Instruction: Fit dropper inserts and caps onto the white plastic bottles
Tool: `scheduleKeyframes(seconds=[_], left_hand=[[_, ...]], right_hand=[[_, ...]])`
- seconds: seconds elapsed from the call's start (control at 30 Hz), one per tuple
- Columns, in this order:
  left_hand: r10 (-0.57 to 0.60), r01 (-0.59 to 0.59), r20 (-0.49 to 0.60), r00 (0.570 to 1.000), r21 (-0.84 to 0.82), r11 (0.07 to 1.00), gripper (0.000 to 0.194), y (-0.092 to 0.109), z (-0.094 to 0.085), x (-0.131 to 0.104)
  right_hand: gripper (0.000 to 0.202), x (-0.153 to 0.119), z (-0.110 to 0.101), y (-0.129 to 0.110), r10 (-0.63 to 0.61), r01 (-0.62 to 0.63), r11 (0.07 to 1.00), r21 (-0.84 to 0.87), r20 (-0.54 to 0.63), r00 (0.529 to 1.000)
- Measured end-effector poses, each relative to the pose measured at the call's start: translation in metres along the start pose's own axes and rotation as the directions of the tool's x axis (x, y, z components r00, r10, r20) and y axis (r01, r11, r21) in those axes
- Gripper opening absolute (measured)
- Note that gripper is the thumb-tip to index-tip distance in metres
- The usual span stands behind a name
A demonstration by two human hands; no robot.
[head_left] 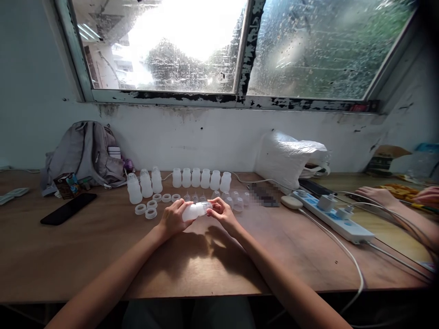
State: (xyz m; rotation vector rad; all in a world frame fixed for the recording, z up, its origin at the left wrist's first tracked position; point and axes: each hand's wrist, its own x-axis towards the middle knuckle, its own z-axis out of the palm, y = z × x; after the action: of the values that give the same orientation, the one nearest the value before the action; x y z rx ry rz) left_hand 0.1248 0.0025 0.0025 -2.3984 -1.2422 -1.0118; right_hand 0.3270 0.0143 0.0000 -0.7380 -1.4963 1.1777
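A frosted baby bottle is held on its side above the table. My left hand is wrapped round its body, and my right hand grips the clear cap at its other end. Behind my hands stands a row of open bottles. Three capped bottles are upright at the left. White collar rings lie in front of them. Clear teats lie just beyond the held bottle, partly hidden. Several clear caps sit past my right hand.
A grey backpack, a small box and a black phone are on the left. At the right are a white plastic bag, a power strip with cables, and another person's hands. The table's front edge runs below my forearms.
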Motion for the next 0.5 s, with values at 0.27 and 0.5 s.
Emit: scheduleKeyframes(seconds=[0.27,0.5], left_hand=[[-0.212,0.233,0.145,0.966,-0.150,0.961,0.048,0.011,-0.001,0.002],[-0.269,0.316,0.167,0.949,-0.433,0.845,0.054,-0.004,0.009,0.003]], right_hand=[[0.049,-0.005,0.001,-0.020,0.101,-0.105,0.993,0.051,0.059,0.993],[0.049,-0.006,0.002,-0.017,0.198,-0.201,0.979,0.038,0.080,0.977]])
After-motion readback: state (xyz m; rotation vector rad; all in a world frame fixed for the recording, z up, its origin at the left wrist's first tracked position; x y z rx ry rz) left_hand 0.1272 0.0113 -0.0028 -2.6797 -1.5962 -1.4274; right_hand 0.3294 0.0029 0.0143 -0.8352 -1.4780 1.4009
